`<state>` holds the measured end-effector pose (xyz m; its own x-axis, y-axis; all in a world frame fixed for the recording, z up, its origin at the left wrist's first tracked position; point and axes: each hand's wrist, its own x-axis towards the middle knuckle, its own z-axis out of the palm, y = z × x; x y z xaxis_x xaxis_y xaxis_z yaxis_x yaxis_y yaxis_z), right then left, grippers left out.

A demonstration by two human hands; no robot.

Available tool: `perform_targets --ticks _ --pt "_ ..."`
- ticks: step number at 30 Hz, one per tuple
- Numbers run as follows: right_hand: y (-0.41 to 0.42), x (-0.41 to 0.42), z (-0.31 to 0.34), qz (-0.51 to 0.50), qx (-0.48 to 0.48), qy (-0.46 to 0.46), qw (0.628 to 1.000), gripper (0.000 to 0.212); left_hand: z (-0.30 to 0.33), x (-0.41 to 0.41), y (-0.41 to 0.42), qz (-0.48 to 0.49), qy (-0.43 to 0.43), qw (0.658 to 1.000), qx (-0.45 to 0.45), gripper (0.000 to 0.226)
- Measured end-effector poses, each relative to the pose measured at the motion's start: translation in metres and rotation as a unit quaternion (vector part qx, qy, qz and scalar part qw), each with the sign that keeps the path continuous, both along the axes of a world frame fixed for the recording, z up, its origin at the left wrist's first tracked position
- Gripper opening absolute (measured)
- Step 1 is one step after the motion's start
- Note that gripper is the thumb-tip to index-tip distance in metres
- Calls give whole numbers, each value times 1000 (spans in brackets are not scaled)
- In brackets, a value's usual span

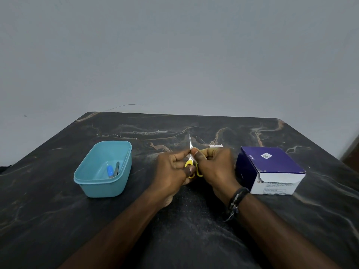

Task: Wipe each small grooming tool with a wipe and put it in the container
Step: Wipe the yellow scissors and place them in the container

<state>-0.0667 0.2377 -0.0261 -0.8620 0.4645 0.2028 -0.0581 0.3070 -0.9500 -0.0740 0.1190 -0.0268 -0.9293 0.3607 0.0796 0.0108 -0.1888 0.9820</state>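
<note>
Mid-desk, the left hand (175,167) grips the yellow-handled scissors (191,164), blades pointing toward the far edge; the right hand (213,164) pinches a wipe (189,157) round them. The container (124,152) sits left, nearer the left hand.

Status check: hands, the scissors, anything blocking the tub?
Left hand grips yellow-handled scissors; right hand pinches wipe on blades. Teal container holds two tools. Path clear.

Both forearms come from the bottom of the frame and meet at the centre. The left hand (172,167) and right hand (213,166) are curled, thumbs touching, each gripping something. The right wrist wears a dark bracelet (236,200).
</note>
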Motion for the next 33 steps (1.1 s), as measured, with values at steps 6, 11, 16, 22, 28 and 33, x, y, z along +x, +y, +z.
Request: perform_targets --ticks 6,11,16,22,28,33 --pt "-2 4 1 22 -60 -5 998 28 -1 0 0 -16 2 1000 3 50" --pt "-3 3 9 15 -94 21 995 24 0 -1 1 -33 12 999 -13 50" --pt "-3 4 11 2 -130 37 991 23 1 -1 3 -47 22 998 -17 56" --pt "2 4 12 -9 -129 58 990 25 0 -2 4 -47 22 998 -20 70" --pt "4 2 11 31 -123 31 991 21 -1 -2 2 -45 35 998 -28 60" --pt "7 4 16 71 -121 22 990 15 1 -3 1 -33 32 999 -28 61"
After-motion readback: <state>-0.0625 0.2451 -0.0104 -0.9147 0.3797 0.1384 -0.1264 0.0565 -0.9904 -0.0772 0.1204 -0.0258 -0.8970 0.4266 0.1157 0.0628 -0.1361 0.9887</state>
